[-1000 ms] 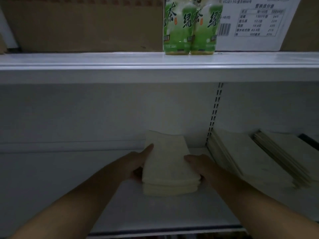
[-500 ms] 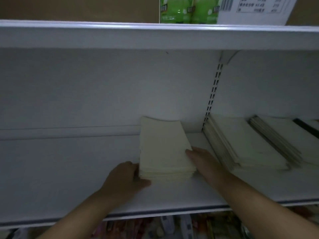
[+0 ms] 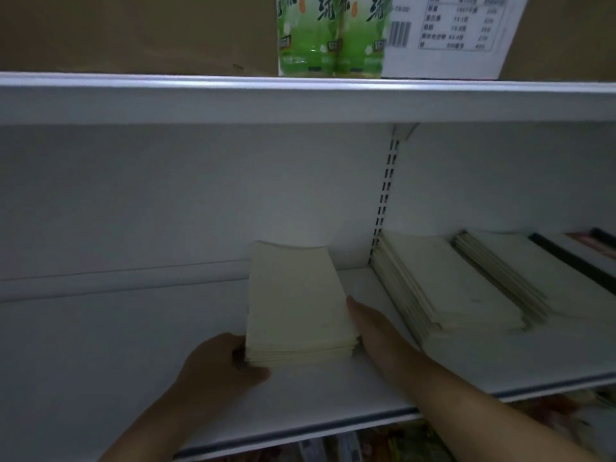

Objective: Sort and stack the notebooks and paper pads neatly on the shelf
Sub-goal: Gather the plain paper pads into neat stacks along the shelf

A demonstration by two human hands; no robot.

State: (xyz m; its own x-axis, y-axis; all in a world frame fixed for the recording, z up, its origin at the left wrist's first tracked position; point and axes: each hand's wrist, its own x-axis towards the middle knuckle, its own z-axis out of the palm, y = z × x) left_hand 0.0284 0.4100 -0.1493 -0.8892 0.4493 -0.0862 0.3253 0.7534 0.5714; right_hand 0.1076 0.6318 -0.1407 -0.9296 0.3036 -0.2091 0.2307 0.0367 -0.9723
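A stack of cream paper pads (image 3: 296,301) lies flat on the white shelf (image 3: 116,345), a little right of the middle. My left hand (image 3: 216,365) cups the stack's near left corner, thumb along its front edge. Along the stack's right side my right hand (image 3: 370,323) presses flat, fingers straight. To the right lie a larger cream stack (image 3: 443,281) and another fanned stack (image 3: 520,271) beside it.
A slotted upright (image 3: 386,191) runs down the back wall between the stacks. Dark-edged notebooks (image 3: 580,258) lie at the far right. On the upper shelf (image 3: 300,98) stand green bottles (image 3: 330,35), a white labelled box (image 3: 456,31) and cardboard boxes. Coloured goods show below the shelf edge.
The stack has been set down on the shelf. My left hand slid from its left side to the near left corner; my right hand stays on the right side. The view tilted.
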